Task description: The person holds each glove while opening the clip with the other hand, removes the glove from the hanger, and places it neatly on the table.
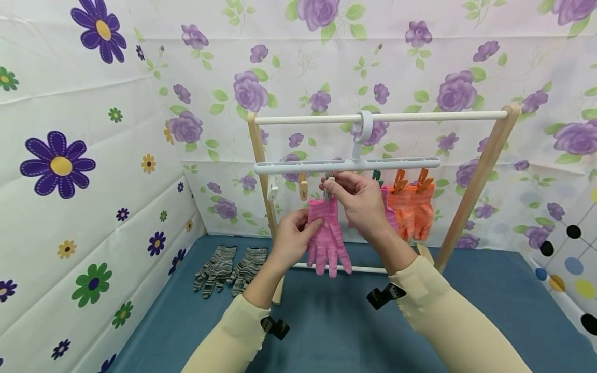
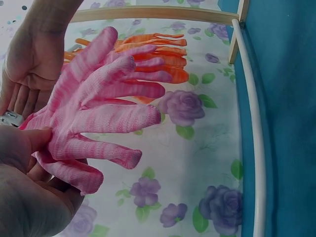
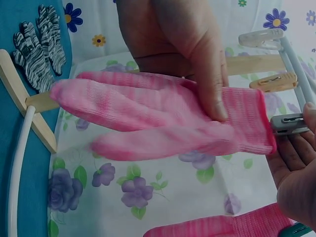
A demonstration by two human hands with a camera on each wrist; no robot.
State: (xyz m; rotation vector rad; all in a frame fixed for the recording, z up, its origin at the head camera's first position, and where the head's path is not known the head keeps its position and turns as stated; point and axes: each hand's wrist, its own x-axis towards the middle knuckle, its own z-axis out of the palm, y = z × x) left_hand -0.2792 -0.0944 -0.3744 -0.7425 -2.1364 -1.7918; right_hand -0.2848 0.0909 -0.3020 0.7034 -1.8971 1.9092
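A pink knit glove (image 1: 325, 235) hangs fingers-down below the white hanger (image 1: 303, 166). My left hand (image 1: 290, 241) pinches it near the cuff, thumb on the front. With thumb and fingers my right hand (image 1: 366, 204) grips a grey clothespin (image 3: 289, 123) at the cuff's edge. In the right wrist view, that clothespin meets the red rim of the cuff. A second pink glove (image 1: 391, 210) hangs partly hidden behind my right hand, beside a green clothespin (image 1: 376, 176).
Orange gloves (image 1: 412, 212) hang from orange clothespins at the hanger's right. White (image 1: 272, 188) and tan (image 1: 303, 186) clothespins hang at its left. A wooden rack (image 1: 480, 181) with a white top rod carries the hanger. Black-and-white striped gloves (image 1: 216, 269) lie on the blue table at left.
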